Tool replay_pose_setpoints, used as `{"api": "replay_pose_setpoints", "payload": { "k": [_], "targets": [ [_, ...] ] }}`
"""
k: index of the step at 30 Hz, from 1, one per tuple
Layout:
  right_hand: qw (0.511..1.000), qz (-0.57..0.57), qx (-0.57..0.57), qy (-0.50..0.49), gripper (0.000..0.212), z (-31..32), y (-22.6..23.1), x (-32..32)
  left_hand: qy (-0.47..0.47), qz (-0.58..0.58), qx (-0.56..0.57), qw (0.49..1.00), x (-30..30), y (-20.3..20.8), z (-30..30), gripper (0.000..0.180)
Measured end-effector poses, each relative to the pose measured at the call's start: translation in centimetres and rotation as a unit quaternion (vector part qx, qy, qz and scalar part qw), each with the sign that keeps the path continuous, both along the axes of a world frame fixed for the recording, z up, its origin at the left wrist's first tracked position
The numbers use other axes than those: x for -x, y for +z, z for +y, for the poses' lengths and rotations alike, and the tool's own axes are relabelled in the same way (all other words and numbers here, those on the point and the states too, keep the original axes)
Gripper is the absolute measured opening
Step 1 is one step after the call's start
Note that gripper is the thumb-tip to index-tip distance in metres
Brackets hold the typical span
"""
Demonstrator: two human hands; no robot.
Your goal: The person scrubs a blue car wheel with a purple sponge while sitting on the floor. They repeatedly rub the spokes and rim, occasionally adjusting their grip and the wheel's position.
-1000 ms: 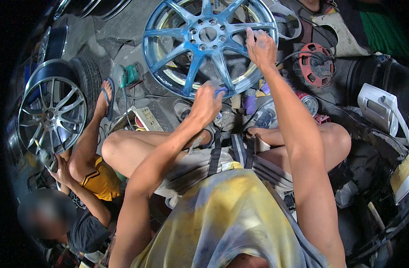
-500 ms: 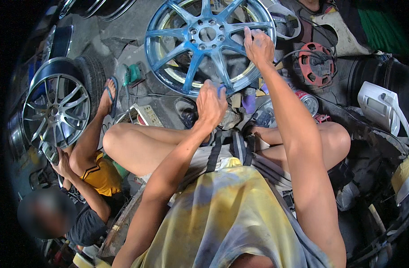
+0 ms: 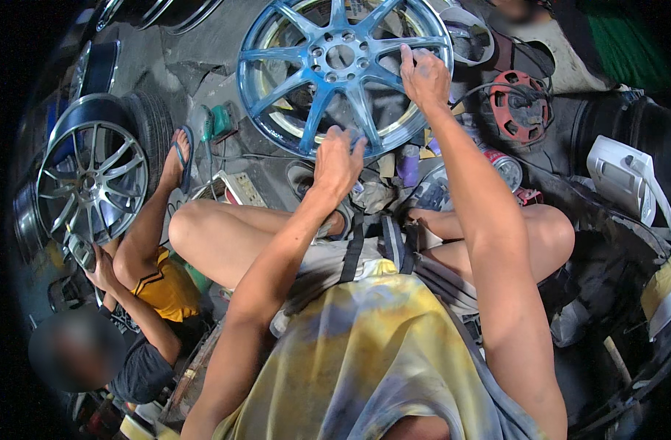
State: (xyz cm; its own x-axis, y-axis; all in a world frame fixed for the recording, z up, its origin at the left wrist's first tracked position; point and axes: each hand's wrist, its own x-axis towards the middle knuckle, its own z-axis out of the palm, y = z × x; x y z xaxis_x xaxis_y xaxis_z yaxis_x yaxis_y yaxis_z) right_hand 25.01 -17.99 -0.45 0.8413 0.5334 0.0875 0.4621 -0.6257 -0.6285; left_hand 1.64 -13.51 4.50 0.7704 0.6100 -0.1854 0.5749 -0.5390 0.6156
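Note:
A blue multi-spoke wheel rim (image 3: 321, 110), streaked with pale, worn patches, lies in front of me at the top of the view. At its near edge is my left hand (image 3: 337, 167), fingers bent around a small bluish-purple pad (image 3: 356, 136) that mostly hides under them. My right hand (image 3: 426, 78) grips the rim's right side, with the fingers over the end of a spoke and the outer lip. Both of my arms reach forward over my crossed legs.
A seated person on the left holds a grey power tool (image 3: 81, 253) against a silver wheel (image 3: 90, 180). Near them are a tire (image 3: 146, 125) and a green sander (image 3: 219, 122). A red cable reel (image 3: 518, 108), a white bucket (image 3: 463, 37) and a purple bottle (image 3: 407, 165) lie to the right.
My left hand has shifted slightly left and away from me along the rim's near edge, carrying the pad. My right hand stays where it was on the rim.

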Motion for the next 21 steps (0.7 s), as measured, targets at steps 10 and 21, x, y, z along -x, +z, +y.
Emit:
{"api": "replay_pose_setpoints", "payload": {
  "k": [10, 21],
  "targets": [
    [1.000, -0.002, 0.018, 0.012, 0.050, -0.1, 0.7, 0.1, -0.073, -0.077, 0.005, 0.994, 1.5, 1.0, 2.3, 0.014],
    [1.000, 0.011, 0.013, 0.014, 0.050, -0.1, 0.5, -0.1, -0.201, -0.043, 0.176, 0.963, 0.0, -1.4, 3.9, 0.017]
  ]
}}
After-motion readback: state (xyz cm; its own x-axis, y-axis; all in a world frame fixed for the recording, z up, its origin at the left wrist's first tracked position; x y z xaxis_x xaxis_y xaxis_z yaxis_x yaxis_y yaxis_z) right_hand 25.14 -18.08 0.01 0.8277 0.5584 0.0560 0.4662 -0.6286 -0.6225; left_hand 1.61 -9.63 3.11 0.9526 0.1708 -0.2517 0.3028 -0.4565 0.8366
